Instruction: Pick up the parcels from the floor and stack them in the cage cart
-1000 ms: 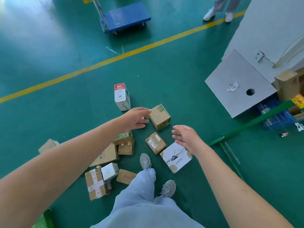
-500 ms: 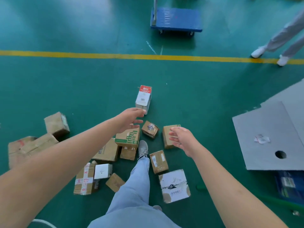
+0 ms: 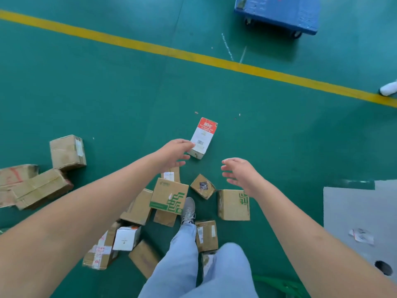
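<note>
Several cardboard parcels lie scattered on the green floor around my feet. A white box with a red top (image 3: 203, 136) lies furthest from me. My left hand (image 3: 174, 154) reaches out with spread fingers, its fingertips at the near left edge of that box; contact is unclear. My right hand (image 3: 240, 174) hovers with fingers spread and holds nothing, above a brown box with green print (image 3: 233, 204). Another green-printed box (image 3: 168, 195) and a small brown box (image 3: 202, 186) lie between my arms. The cage cart is out of view.
A blue platform trolley (image 3: 277, 12) stands at the top right beyond a yellow floor line (image 3: 193, 57). A grey cardboard sheet with a hole (image 3: 361, 216) lies at the right. Larger brown boxes (image 3: 32, 186) lie at the left. Another person's white shoe (image 3: 388, 89) shows at the right edge.
The view has swung left and I have stepped forward. Both hands have stretched further out, the left one arriving at the red-topped white box.
</note>
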`<state>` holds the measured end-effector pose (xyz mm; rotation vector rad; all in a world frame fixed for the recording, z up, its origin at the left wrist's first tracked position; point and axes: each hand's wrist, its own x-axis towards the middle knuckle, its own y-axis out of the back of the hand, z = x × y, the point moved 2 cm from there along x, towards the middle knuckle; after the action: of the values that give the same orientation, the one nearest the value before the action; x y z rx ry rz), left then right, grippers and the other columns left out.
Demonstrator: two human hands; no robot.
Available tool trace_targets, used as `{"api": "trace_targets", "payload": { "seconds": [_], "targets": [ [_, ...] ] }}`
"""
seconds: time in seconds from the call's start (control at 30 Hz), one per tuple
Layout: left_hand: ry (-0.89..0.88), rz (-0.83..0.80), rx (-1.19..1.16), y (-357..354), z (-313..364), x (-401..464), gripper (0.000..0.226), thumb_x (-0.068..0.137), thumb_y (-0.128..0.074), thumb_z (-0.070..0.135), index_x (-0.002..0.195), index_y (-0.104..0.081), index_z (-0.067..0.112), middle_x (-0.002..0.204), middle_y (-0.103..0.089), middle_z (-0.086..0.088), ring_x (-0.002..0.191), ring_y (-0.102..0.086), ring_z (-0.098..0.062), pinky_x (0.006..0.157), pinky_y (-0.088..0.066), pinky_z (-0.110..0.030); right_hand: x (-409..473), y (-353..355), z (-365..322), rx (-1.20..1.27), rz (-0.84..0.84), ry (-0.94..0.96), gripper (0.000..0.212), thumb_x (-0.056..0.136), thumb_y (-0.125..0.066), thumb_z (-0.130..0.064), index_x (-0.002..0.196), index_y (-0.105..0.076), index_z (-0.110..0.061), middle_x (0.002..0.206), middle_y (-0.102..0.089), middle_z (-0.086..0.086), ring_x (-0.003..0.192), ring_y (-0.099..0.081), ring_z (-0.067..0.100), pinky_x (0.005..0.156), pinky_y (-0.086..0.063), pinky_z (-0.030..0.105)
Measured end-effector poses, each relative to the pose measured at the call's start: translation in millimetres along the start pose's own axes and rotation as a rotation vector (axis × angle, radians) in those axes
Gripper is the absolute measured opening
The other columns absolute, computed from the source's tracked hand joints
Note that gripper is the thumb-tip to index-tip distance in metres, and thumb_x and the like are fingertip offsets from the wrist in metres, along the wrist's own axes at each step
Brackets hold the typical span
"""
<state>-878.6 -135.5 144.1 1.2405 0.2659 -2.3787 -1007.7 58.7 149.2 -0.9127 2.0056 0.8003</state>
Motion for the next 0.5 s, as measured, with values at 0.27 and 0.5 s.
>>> {"api": "trace_targets", "payload": {
  "seconds": [0.27,0.5],
  "targets": [
    [-0.002,0.063,-0.084,54.7,39.9,45.7,0.034,0.105,-0.055,0.039,0.134,-0.056,0.023,0.131,-0.06,0.001,0.119,-0.06,-0.02,0.108,-0.05,-0.043,59.0,2.3,-75.7,-0.145,-0.018,-0.039,0.021,0.108,-0.052,-0.027,0.123,-0.062,-0.019,0.118,-0.068,0.001,0.107,-0.066,0.017,0.092,-0.054,0.035],
    [0.065,0.131,-0.217,86.0,31.0,102.6,0.031,0.104,-0.056,0.04,0.13,-0.057,0.023,0.133,-0.059,0.001,0.119,-0.061,-0.02,0.108,-0.05,-0.042,139.8,-6.1,-117.3,-0.333,-0.086,-0.069,0.024,0.107,-0.052,-0.029,0.126,-0.06,-0.018,0.123,-0.066,0.003,0.112,-0.064,0.021,0.093,-0.053,0.036]
  ]
}}
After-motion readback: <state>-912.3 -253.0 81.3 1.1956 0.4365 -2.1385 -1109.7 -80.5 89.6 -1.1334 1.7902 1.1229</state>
